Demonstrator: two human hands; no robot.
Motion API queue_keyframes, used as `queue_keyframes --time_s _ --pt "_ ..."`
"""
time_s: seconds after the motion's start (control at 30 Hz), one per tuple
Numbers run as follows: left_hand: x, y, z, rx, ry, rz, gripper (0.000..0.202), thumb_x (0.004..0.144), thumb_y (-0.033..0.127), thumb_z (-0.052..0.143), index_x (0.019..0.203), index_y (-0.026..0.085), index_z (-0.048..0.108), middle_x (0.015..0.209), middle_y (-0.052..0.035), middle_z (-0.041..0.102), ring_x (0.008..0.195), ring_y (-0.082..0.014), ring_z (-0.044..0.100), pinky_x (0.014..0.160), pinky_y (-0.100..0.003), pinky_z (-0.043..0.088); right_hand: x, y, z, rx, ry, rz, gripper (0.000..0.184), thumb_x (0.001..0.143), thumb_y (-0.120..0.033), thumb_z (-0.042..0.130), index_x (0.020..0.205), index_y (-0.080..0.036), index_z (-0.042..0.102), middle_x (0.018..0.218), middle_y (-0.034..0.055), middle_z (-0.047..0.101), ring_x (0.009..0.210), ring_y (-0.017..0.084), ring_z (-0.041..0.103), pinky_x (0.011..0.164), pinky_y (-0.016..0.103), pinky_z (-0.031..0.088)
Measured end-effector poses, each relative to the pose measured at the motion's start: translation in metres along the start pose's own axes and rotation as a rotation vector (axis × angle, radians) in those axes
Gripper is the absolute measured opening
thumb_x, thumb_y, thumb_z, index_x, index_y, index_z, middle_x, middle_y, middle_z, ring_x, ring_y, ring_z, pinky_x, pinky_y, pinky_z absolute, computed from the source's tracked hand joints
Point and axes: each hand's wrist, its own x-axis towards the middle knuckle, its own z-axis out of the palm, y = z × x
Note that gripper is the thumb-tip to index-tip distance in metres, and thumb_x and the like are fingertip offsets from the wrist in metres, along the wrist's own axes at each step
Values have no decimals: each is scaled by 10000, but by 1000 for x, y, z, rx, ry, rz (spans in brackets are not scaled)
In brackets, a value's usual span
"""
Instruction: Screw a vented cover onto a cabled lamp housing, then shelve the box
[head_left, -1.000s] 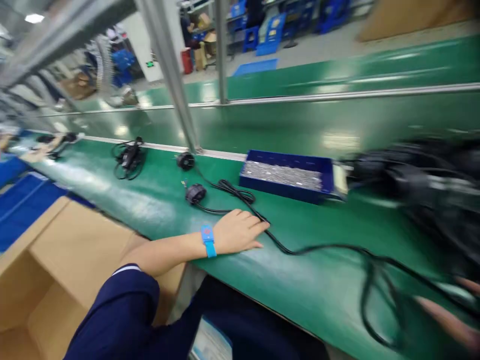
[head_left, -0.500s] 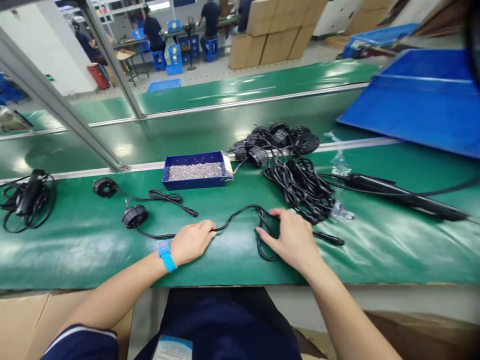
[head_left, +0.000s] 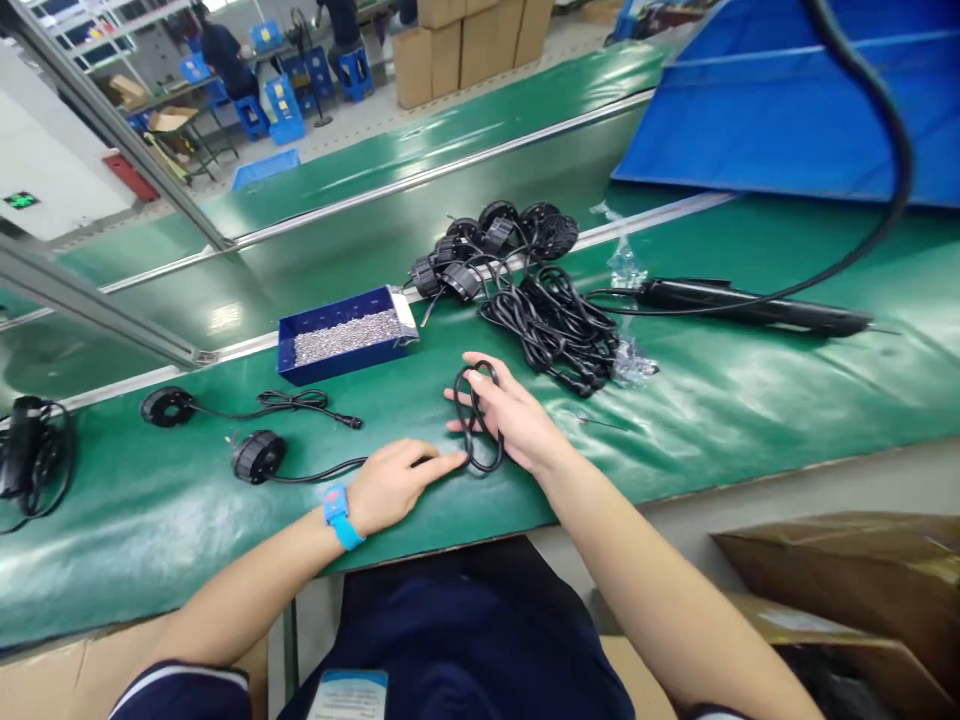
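Note:
A black cable point(head_left: 319, 474) runs from a round black ribbed fitting point(head_left: 259, 457) to beneath my left hand point(head_left: 401, 482). That hand is closed over the cable, its index finger reaching to a coil point(head_left: 487, 465). My right hand point(head_left: 514, 412) has its palm turned up and grips the cable's looped part between thumb and fingers, its other fingers spread. The cable's far end is hidden. Behind my left hand lie a second round black fitting point(head_left: 166, 406) and its bundled cable point(head_left: 292, 401), which ends in a small connector.
A blue bin point(head_left: 341, 365) of small metal pieces stands at the back. Beyond my right hand are heaped black cables point(head_left: 555, 325) with fittings point(head_left: 461, 270), clear plastic point(head_left: 634, 362) and a corded black electric screwdriver point(head_left: 757, 308). A blue panel point(head_left: 787, 110) leans at right; metal posts rise at left.
My right hand has moved left and turned palm up, with the cable now looped in it. My left hand stays on the cable, index finger now stretched out. The view has tilted and shifted right.

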Motion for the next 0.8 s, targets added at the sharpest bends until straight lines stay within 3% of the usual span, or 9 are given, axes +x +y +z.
queue_keyframes --time_s 0.1,0.2,0.3,0.37,0.43,0.5,0.6,0.7,0.8 --pt "5 7 10 73 -56 16 426 1037 182 392 1402 338 548 1095 -25 687 919 -151 675 798 -277 586 2 -4 5 28 -198 -15 707 977 -551 403 1555 -270 108 1378 134 537 968 181 696 740 335 630" --pt "4 6 19 94 -46 39 303 1039 264 428 1256 275 639 1057 -41 690 879 -158 683 728 -274 590 8 -8 9 -147 -384 -100 679 901 -383 542 1523 -210 331 1308 119 615 1049 213 679 864 373 608" --pt "-13 -8 17 68 176 53 277 975 487 559 1035 235 656 985 -55 673 949 -189 687 836 -333 599 17 -11 19 -375 -442 -200 592 877 -221 509 1468 -202 469 1308 93 629 1211 245 613 1064 430 508" --pt "-30 -20 11 60 406 2 500 836 642 676 1137 250 602 1069 -85 639 1119 -257 653 965 -438 574 17 -14 33 -521 -433 -263 641 881 -175 498 1517 -185 417 1359 113 593 1218 262 604 1072 439 492" --pt "-46 -33 4 53 532 -66 852 722 712 731 1380 245 457 1271 -160 553 1314 -332 543 1060 -534 517 12 -18 50 -659 -417 -329 650 904 -191 515 1539 -149 385 1350 155 583 1163 290 619 1003 448 519" --pt "-56 -41 1 27 490 -80 1082 715 714 722 1548 220 238 1467 -246 390 1450 -374 395 1116 -571 464 2 -21 70 -779 -409 -409 636 935 -289 561 1523 -104 408 1308 194 590 1149 331 601 968 477 514" --pt "-58 -45 2 -22 307 -15 1154 794 688 663 1606 204 1 1575 -294 277 1517 -369 290 1152 -565 426 -10 -23 90 -911 -405 -525 683 948 -466 582 1462 -30 473 1294 243 580 1200 383 533 989 526 467" --pt "-52 -44 4 -18 118 34 1148 835 687 616 1603 132 -33 1576 -304 328 1545 -359 220 1213 -565 336 -15 -17 89 -992 -382 -585 690 955 -470 559 1450 3 476 1306 247 575 1186 361 525 983 505 466" --pt "-48 -43 4 22 -41 -6 1007 913 649 535 1595 79 62 1602 -290 299 1562 -319 171 1237 -515 303 -20 -5 69 -1049 -325 -617 744 914 -471 620 1446 24 463 1433 249 484 1272 365 472 1021 505 455"
